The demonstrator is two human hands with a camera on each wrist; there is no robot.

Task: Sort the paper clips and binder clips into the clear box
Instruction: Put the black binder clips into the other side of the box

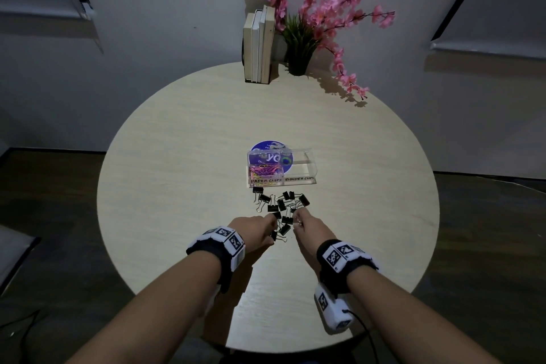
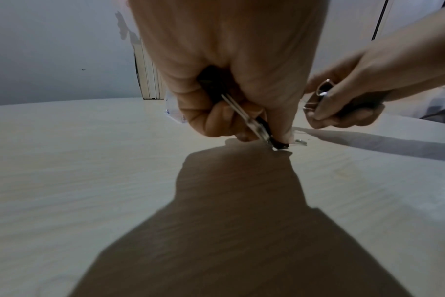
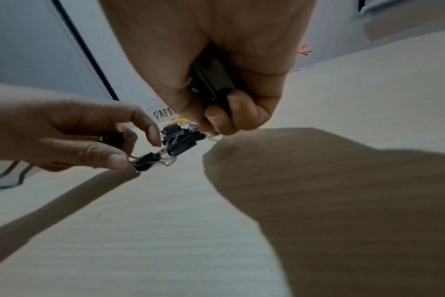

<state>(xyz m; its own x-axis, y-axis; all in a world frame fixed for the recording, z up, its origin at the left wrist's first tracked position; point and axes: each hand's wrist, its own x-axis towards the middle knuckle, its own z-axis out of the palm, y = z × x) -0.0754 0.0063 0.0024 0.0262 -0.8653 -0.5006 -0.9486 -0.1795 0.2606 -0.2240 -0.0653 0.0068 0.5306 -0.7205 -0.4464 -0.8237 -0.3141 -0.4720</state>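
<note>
On the round table (image 1: 183, 139) stands the clear box (image 1: 298, 156), paper clips (image 1: 266, 170) in its left compartment. Just before it lie loose binder clips (image 1: 283, 204). Left hand (image 1: 251, 230) and right hand (image 1: 310, 226) each grip binder clips in curled fingers.
</note>
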